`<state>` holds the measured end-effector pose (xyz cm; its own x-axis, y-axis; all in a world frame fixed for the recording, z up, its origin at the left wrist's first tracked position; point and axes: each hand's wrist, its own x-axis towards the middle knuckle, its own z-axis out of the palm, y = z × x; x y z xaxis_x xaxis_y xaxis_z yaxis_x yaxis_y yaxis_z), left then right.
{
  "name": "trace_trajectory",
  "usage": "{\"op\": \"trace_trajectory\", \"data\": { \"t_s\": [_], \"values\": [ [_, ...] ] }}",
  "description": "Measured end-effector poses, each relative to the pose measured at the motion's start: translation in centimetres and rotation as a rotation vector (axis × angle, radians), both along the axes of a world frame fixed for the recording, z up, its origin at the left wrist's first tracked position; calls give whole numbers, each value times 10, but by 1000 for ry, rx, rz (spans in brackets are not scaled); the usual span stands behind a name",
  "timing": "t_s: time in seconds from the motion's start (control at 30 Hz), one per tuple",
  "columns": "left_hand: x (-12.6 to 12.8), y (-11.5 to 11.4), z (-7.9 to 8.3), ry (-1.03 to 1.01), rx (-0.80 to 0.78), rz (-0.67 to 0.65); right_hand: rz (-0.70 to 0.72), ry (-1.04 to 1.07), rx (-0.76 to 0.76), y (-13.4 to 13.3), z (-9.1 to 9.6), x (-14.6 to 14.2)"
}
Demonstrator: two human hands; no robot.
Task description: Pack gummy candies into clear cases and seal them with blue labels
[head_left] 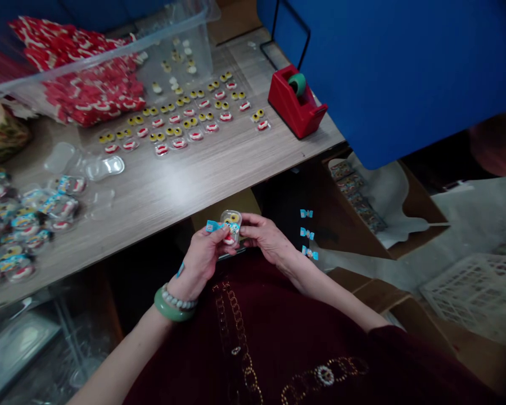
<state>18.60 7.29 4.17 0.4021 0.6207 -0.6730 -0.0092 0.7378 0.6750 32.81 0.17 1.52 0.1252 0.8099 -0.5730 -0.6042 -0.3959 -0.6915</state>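
In front of my body, off the table's front edge, I hold a small clear plastic pack (235,218). A yellow eye-shaped piece and a red-and-white mouth-shaped piece show inside it. My left hand (204,253) pinches the pack from the left, its thumb on a blue printed sticker (212,226) that lies partly across the front. My right hand (265,235) grips the pack's right side with thumb and fingers. Three more blue stickers (307,233) hang in a column right of my right hand. Another bit of blue sticks to my left wrist.
Rows of filled packs (179,144) lie on the table (194,180), with a red tape dispenser (297,104) at their right. A clear bin (177,34) with red-and-white pieces stands behind. Labelled packs (25,219) pile up at left. A cardboard box (375,239) holds packs at right.
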Motion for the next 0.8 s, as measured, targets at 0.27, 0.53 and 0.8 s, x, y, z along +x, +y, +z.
{"op": "trace_trajectory", "data": {
  "t_s": [0.27,0.53,0.8],
  "values": [
    [1,-4,-7,69,98,55,78,44,3,-2,4,5],
    [7,-8,-2,83,195,39,12,92,84,2,7,-6],
    [-7,4,-1,-18,-84,-75,-125,-21,55,6,-2,-19]
  ]
}}
